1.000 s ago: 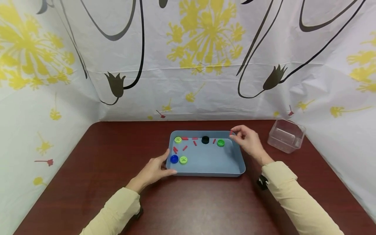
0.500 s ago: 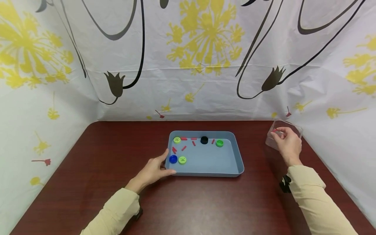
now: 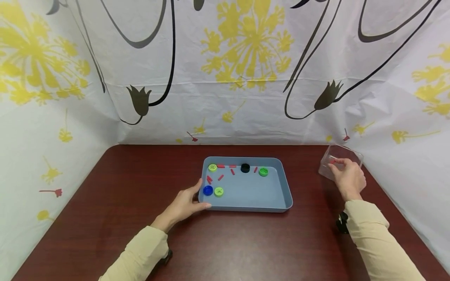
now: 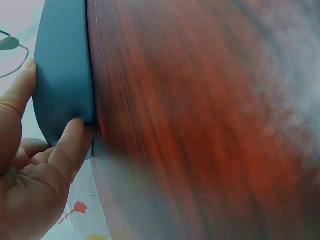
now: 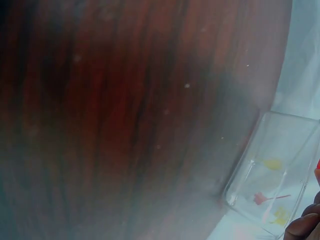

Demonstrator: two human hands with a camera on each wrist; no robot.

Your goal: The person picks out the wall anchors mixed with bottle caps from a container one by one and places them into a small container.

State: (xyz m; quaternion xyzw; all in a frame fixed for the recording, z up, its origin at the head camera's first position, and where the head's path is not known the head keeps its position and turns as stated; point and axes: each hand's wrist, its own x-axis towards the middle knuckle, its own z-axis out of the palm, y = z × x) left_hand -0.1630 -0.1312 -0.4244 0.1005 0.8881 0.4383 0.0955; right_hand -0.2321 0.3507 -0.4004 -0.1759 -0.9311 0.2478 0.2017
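My left hand [image 3: 183, 205] holds the near left corner of a shallow blue-grey tray [image 3: 249, 199], thumb and fingers spread against its walls. The left wrist view shows fingertips on the outer wall of the tray [image 4: 65, 65]. At the right, my right hand [image 3: 349, 180] pinches a small red stick [image 3: 332, 161] between thumb and fingers, over the clear plastic box [image 3: 327, 168]. The right wrist view catches only the fingers [image 5: 302, 225] at its edge, beside the clear box [image 5: 275, 170], and a sliver of the red stick [image 5: 318, 165].
Inside the tray lie several red sticks [image 3: 232, 171], a black cap [image 3: 245, 168], a green cap [image 3: 263, 171], a blue cap [image 3: 208, 190] and two yellow-green caps [image 3: 218, 191]. A dark red-brown table [image 3: 147, 171] bears everything; a patterned white sheet [image 3: 225, 117] hangs behind it.
My right hand has carried the red stick from the tray's far right corner rightward to the clear box, then lowered a little. My left hand has stayed at the tray.
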